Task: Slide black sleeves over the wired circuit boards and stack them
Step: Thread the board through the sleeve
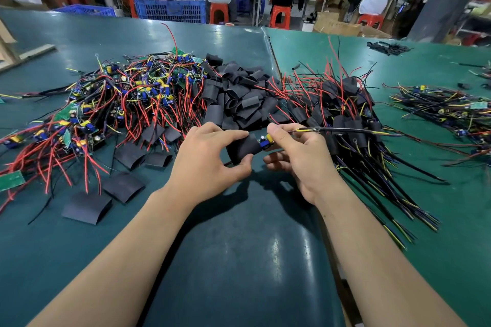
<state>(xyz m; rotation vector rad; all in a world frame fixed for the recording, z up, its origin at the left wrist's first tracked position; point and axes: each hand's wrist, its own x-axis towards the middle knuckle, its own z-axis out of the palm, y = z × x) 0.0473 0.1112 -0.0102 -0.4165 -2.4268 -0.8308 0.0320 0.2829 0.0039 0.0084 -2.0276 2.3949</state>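
My left hand [210, 159] pinches a black sleeve [243, 148] between thumb and fingers, just in front of the heap of loose sleeves [239, 95], while my right hand [297, 156] grips a circuit board [265, 141] whose blue and yellow parts poke out of the sleeve's right end. The board's wires [345, 130] trail right from my fingertips, over the stack of finished pieces [342, 114] just right of the heap. Bare wired boards [119, 98] lie tangled left of the heap, on the green table [239, 260].
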